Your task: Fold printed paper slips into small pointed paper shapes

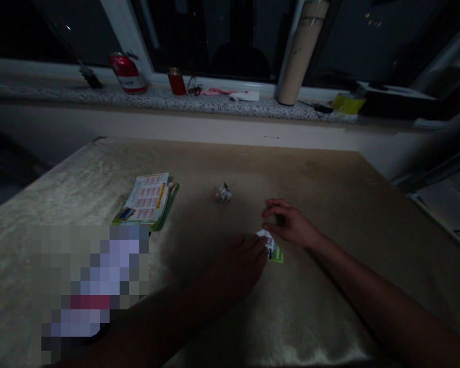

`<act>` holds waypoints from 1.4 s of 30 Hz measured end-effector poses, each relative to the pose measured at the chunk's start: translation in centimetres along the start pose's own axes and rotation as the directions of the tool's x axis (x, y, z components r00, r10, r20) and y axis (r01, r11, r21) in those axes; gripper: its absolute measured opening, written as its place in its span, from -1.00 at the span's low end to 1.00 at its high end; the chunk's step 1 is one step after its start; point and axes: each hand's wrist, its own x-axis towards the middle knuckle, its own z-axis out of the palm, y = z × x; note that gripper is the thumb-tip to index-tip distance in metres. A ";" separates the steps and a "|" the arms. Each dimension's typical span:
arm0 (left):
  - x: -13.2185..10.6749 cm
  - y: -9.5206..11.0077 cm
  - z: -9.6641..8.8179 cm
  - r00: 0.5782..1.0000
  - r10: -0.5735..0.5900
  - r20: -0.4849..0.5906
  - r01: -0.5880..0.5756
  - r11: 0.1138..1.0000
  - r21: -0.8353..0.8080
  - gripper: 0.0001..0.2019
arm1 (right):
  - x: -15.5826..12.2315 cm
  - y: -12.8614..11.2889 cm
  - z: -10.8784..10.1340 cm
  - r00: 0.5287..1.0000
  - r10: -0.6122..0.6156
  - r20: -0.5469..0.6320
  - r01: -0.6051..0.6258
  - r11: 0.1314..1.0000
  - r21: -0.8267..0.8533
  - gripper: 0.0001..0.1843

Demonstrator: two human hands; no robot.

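Note:
Both my hands meet over a small folded piece of green-and-white printed paper lying on the tan table. My left hand presses its fingertips on the paper's left edge. My right hand has its fingers curled, pinching the paper's upper corner. A little farther away on the table sits a small crumpled or folded paper shape, untouched.
A stack of green printed leaflets lies at the left of the table. A blurred-out patch covers the near left. On the stone windowsill behind stand a red can, a small red container, a cardboard tube and yellow tape.

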 end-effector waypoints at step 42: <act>-0.6 -0.1 -0.3 0.983 -0.185 0.021 0.186 0.980 -0.074 -0.75 | -3.9 -4.5 0.4 0.999 -0.024 0.034 0.035 0.937 -0.347 -0.62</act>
